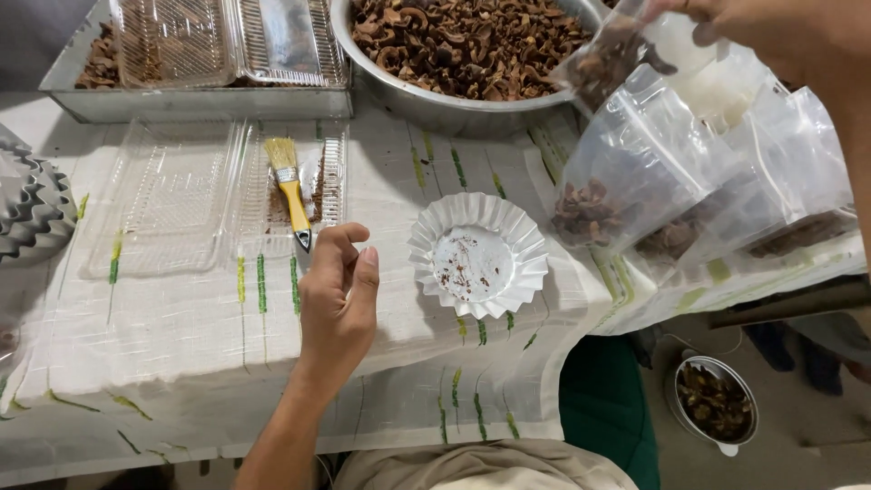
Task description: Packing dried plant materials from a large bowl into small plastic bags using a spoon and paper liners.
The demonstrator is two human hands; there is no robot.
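Observation:
My left hand [338, 295] hovers over the white cloth with its thumb and fingertips pinched together; nothing shows between them. It is just below the tip of a yellow-handled brush [292, 192] and left of a white fluted paper cup [478, 255] that holds brown crumbs. At the top right my right hand [771, 32] grips a small clear bag [610, 56] of dried brown pieces, held above a row of clear plastic bags [635, 172] partly filled with the same pieces. A large metal bowl [426, 100] of dried pieces stands behind.
The brush lies on an open clear clamshell container [168, 204]. A metal tray [195, 102] with more clear containers sits at the back left. Grey fluted stacks [36, 204] are at the left edge. A small metal pot [717, 404] of pieces stands on the floor.

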